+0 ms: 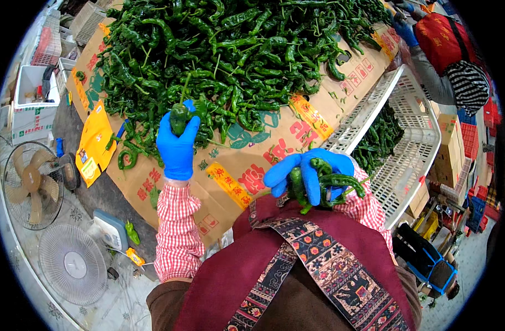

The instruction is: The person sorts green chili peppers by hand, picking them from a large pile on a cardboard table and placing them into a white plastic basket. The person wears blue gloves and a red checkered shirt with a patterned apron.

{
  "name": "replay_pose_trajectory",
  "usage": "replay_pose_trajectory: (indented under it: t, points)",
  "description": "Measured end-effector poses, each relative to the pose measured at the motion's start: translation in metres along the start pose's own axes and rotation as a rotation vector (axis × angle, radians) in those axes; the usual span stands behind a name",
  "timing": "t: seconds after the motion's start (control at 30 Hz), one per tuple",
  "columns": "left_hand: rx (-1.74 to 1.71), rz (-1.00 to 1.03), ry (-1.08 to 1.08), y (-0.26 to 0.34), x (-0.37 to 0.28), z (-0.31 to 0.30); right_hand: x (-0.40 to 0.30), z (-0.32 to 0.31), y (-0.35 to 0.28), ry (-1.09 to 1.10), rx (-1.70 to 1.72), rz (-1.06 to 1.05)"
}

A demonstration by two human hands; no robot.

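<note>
Both hands wear blue gloves. My left hand (178, 142) grips a dark green pepper (179, 118) with its stem pointing up, at the near edge of a large heap of green peppers (236, 53). Several green peppers (339, 181) are held in my right hand (314, 173), close to my apron at the right; some stick out past the fingers. The heap lies on flattened printed cardboard (232, 165) that bears red and green print and strips of yellow tape. A curled pepper (127, 159) lies near the cardboard's left part.
A white perforated plastic crate (418, 136) holding green peppers (378, 138) stands at the right. Two fans (32, 178) and a scale (110, 229) are at the left, near a yellow packet (96, 145). A person in a striped hat (467, 85) is at the upper right.
</note>
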State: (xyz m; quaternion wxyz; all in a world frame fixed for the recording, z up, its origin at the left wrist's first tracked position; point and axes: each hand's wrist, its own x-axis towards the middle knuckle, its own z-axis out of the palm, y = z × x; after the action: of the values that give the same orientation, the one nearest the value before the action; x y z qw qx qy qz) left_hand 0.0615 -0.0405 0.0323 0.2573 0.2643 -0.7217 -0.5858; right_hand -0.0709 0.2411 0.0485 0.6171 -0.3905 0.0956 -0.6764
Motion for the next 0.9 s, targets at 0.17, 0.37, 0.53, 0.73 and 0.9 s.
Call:
replay_pose_trajectory:
  t: [0.17, 0.37, 0.53, 0.73, 0.9]
  points:
    - [-0.633, -0.309, -0.100, 0.037, -0.020, 0.001, -0.009, 0.033, 0.008, 0.507, 0.068, -0.099]
    - [-0.976, -0.466, -0.289, 0.039, -0.047, 0.027, -0.031, 0.039, 0.028, 0.802, 0.319, -0.306]
    - [-1.042, -0.626, -0.463, 0.043, -0.060, 0.054, -0.057, 0.060, 0.038, 0.754, 0.407, -0.426]
    - [-0.849, -0.661, -0.523, 0.049, -0.087, 0.105, -0.100, 0.085, 0.050, 0.866, 0.330, -0.584]
    - [-0.576, -0.678, -0.805, 0.039, -0.115, 0.177, -0.171, 0.086, 0.077, 1.038, 0.373, -0.781]
